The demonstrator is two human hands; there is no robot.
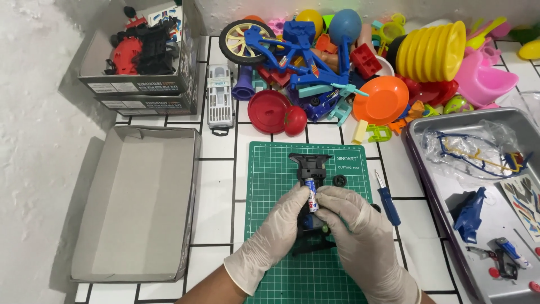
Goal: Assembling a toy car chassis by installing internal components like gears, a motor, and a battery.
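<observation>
2 gloved hands, left hand (277, 228) and right hand (354, 225), grasp a black toy chassis (311, 169) on the green cutting mat (270, 169).

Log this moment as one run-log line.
left hand: holds toy car chassis | right hand: pressing battery in | cutting mat below

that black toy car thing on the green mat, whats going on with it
A person in pale gloves holds a black toy car chassis over the green cutting mat. The left hand and right hand both grip a small battery, pressed against the chassis. A small black wheel lies on the mat and a blue screwdriver beside it. A metal tray of parts sits to the right, an open cardboard box lid to the left.
</observation>
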